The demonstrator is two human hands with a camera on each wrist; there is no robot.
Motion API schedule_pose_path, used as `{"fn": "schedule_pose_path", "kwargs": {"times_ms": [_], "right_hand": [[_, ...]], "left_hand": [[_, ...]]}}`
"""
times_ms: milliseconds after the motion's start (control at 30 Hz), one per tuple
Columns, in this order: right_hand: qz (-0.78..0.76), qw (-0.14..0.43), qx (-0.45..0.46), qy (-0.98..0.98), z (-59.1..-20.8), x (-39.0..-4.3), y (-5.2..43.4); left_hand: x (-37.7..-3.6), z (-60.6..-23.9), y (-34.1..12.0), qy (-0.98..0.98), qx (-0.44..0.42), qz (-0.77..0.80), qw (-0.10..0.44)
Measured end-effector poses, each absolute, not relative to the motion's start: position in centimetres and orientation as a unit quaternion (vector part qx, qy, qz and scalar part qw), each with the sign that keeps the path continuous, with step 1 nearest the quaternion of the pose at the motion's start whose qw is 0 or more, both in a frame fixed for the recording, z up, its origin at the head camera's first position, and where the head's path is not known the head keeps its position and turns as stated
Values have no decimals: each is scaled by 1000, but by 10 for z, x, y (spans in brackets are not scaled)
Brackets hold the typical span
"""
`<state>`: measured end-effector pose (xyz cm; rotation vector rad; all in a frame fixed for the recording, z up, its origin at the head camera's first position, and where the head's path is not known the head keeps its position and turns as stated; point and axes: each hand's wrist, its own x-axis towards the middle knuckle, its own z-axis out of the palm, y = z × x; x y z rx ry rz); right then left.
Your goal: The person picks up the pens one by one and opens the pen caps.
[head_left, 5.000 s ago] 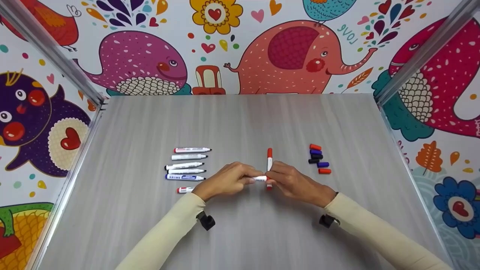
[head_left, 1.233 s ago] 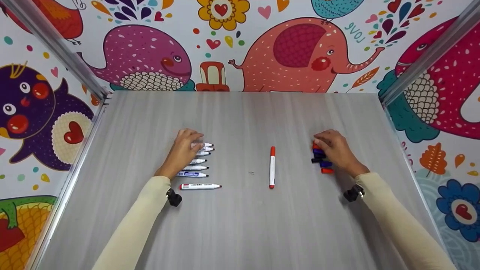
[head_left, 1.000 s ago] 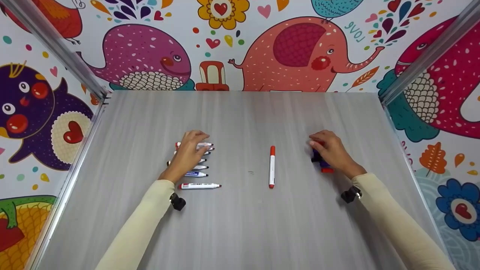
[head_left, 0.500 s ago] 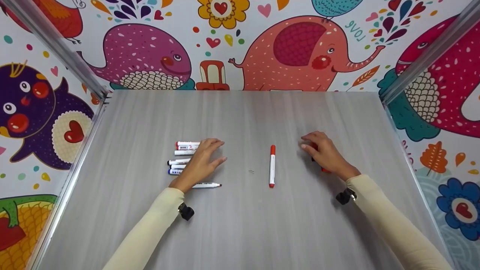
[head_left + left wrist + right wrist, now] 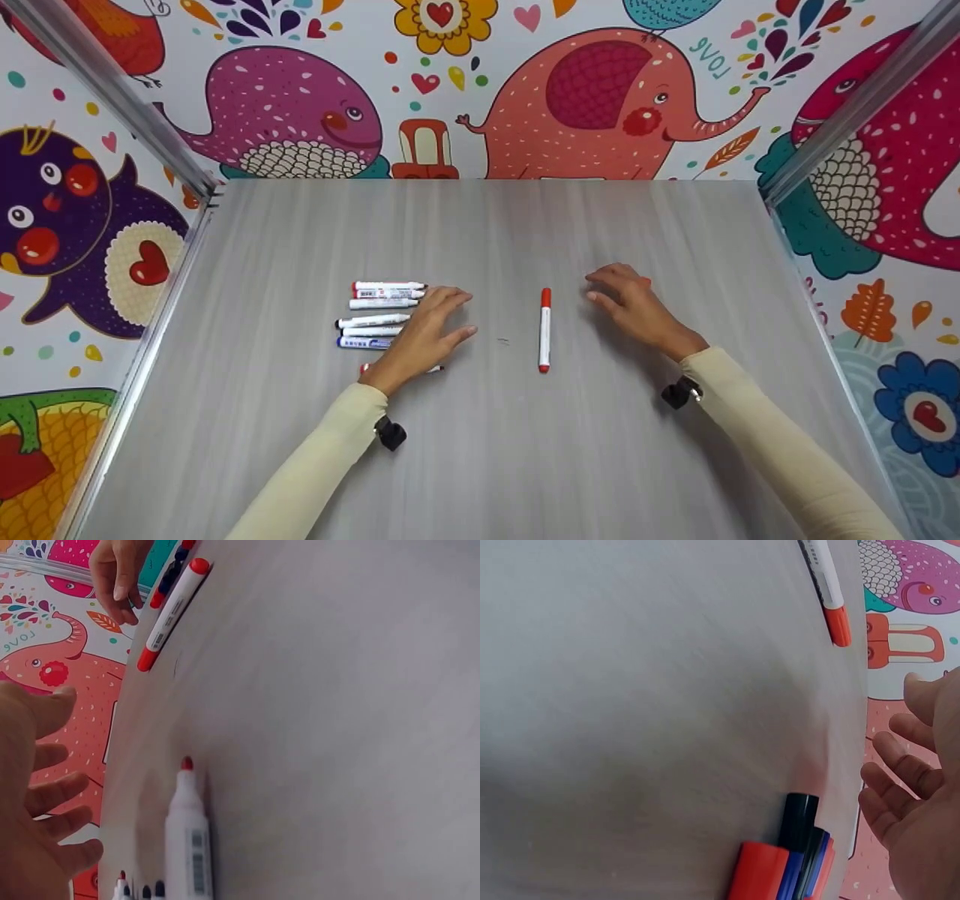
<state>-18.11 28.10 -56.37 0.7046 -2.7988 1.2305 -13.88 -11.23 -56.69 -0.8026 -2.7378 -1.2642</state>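
My left hand (image 5: 424, 336) hovers, fingers apart and holding nothing, over the right ends of several uncapped whiteboard markers (image 5: 384, 304). A separate uncapped red marker (image 5: 189, 855) lies nearest me, partly hidden by that hand in the head view. Between the hands a capped red marker (image 5: 545, 330) lies lengthwise on the table. My right hand (image 5: 637, 306) is to its right, fingers loosely bent, with nothing in it. The pile of loose caps under it is mostly hidden in the head view; the right wrist view shows a red cap (image 5: 759, 871) and a black cap (image 5: 799, 819).
The grey table (image 5: 487, 450) has small dark pen marks (image 5: 503, 341) left of the capped marker. Patterned walls (image 5: 420, 90) with metal corner posts (image 5: 847, 112) enclose the back and sides.
Five seconds ago both hands held a marker at the middle; later they were apart over the uncapped markers and the caps. Since then both have moved inward toward the capped marker, touching nothing.
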Motion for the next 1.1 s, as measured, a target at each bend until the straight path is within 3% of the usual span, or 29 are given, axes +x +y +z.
{"fn": "schedule_pose_path", "kwargs": {"times_ms": [1100], "right_hand": [[388, -51, 227, -892, -578, -172, 249]], "left_hand": [[-104, -587, -46, -861, -277, -424, -39]]}}
